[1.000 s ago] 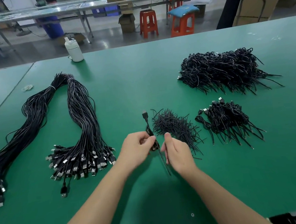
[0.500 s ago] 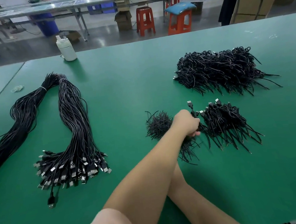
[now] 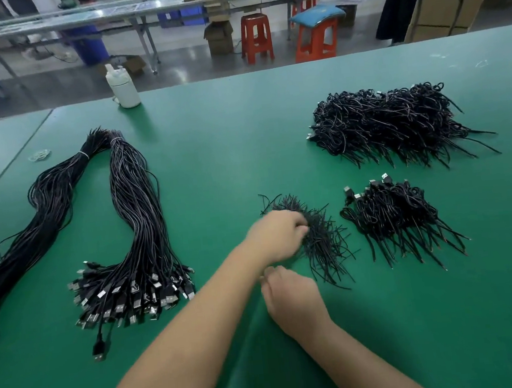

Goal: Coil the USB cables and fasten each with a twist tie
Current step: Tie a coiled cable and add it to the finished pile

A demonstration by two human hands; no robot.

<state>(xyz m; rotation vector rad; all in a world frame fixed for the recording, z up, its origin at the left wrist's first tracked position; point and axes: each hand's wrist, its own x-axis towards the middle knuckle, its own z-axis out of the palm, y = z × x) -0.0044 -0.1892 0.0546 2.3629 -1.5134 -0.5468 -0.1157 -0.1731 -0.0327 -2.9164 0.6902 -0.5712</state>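
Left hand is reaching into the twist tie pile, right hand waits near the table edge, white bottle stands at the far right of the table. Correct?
Not quite. The head view shows the white bottle at the far left of the table, not the right. The rest holds: left hand is at the twist tie pile, right hand waits nearer the edge.

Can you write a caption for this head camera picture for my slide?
At a green table, the left hand reaches into a pile of twist ties between uncoiled USB cables and coiled ones.

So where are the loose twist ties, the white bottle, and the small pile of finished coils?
twist ties (image 3: 325, 243): head view, middle of the loose black heap by the left hand.
white bottle (image 3: 124, 89): head view, its body.
small pile of coiled cables (image 3: 391, 212): head view, centre of the pile.
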